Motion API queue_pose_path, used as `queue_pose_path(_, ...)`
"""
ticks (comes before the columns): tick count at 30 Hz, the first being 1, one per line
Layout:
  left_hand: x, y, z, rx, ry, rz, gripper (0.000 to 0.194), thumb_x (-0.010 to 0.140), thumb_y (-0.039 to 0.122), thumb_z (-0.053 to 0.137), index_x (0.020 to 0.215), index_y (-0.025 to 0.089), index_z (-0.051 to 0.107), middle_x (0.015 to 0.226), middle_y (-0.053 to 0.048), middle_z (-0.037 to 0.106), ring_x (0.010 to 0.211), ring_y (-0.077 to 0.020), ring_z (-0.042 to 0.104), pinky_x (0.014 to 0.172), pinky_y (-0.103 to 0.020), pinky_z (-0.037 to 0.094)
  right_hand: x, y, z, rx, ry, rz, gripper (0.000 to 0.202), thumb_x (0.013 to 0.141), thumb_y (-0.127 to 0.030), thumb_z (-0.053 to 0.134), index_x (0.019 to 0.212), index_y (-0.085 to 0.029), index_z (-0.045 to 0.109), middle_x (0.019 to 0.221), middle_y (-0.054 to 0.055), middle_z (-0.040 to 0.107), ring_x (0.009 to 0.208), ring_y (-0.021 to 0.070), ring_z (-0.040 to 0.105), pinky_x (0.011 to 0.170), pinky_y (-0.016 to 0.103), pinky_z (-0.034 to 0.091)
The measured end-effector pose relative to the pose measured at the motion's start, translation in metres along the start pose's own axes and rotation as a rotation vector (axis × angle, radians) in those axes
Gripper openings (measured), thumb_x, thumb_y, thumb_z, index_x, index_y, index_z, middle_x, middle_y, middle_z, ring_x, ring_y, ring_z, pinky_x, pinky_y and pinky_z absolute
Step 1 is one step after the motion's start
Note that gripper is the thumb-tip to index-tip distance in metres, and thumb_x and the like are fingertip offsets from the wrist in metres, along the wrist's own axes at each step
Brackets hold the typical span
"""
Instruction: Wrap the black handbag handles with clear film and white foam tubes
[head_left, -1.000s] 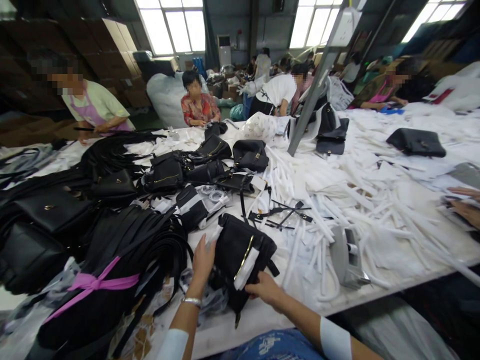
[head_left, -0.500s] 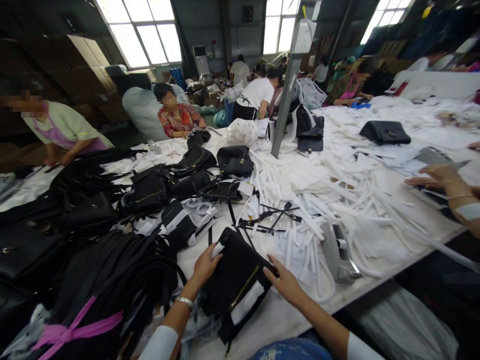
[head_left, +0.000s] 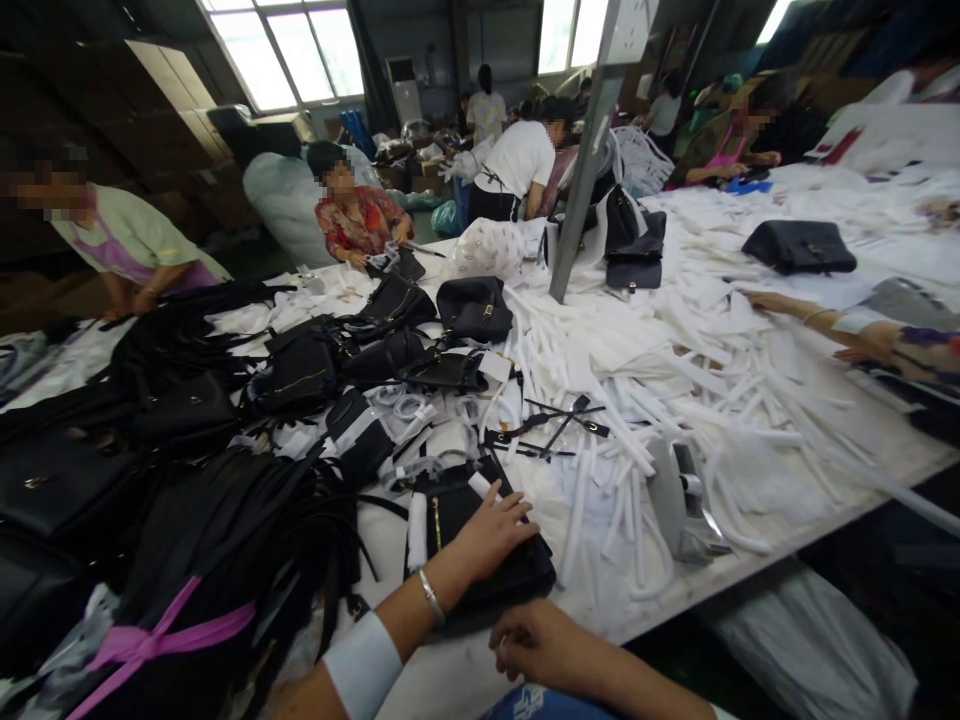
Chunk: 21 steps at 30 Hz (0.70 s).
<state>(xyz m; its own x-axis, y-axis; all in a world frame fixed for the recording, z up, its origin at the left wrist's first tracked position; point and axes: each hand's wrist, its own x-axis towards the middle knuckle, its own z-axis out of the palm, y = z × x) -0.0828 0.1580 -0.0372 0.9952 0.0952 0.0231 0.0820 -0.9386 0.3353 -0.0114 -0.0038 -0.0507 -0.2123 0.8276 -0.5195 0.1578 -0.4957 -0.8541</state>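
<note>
A black bag (head_left: 450,500) with a gold zipper lies on the table in front of me. White wrapping is on its left edge and near its top. My left hand (head_left: 491,535), with a silver bangle at the wrist, rests flat on the bag with its fingers spread. Below the bag, by the table's front edge, my right hand (head_left: 536,640) is curled into a loose fist. Nothing shows in it, and it seems apart from the bag. Thin black buckled straps (head_left: 559,425) lie just beyond.
A heap of black straps (head_left: 247,540) with a pink tie (head_left: 150,640) fills the left. Several black bags (head_left: 472,308) lie further back. White strips (head_left: 622,500) and a grey tape dispenser (head_left: 675,500) are on the right. A metal post (head_left: 581,200) rises mid-table. A co-worker's arm (head_left: 832,320) reaches in.
The bag has been turned, its zipper now on the left side. My left hand has moved from its left edge onto its top. My right hand has let go and come back toward me.
</note>
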Motion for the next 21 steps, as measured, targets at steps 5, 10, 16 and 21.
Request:
queue_pose_path(5,-0.023,-0.003,0.024,-0.363,0.141,-0.289,0.046,0.084,0.005,0.039,0.122,0.026,0.057,0.130,-0.006,0.058,0.120,-0.0169,0.052,0.104,-0.037,0.039,-0.003,-0.008,-0.037,0.008,0.290,-0.187,0.024,0.087,-0.032,0.048,0.089,-0.017,0.067,0.074,0.004,0.069,0.067,0.0156,0.065,0.064,0.024,0.049)
queue_pose_path(10,-0.020,-0.040,0.010,-0.384,0.486,-0.645,0.029,0.089,0.019,0.042,0.107,0.020,0.065,0.110,-0.007,0.069,0.105,-0.0173,0.062,0.095,-0.034,0.047,0.023,-0.001,-0.098,0.062,0.569,-0.218,0.032,0.087,-0.044,0.047,0.097,-0.018,0.064,0.081,0.005,0.068,0.066,0.0163,0.064,0.063,0.028,0.050)
queue_pose_path(16,0.044,-0.112,-0.012,-0.177,0.373,-0.780,0.031,0.088,0.014,0.041,0.104,0.016,0.067,0.108,-0.010,0.069,0.103,-0.0193,0.062,0.095,-0.034,0.045,0.051,-0.004,-0.136,0.079,0.528,-0.240,0.031,0.085,-0.044,0.050,0.097,-0.018,0.063,0.082,0.005,0.069,0.067,0.0172,0.064,0.066,0.029,0.050)
queue_pose_path(21,0.116,-0.182,0.003,-0.124,0.179,-0.762,0.035,0.082,0.003,0.042,0.106,0.013,0.066,0.111,-0.012,0.068,0.106,-0.0213,0.061,0.098,-0.035,0.042,0.036,0.017,-0.128,0.139,0.399,-0.175,0.037,0.087,-0.050,0.047,0.097,-0.019,0.064,0.081,0.005,0.069,0.068,0.0178,0.064,0.065,0.027,0.050)
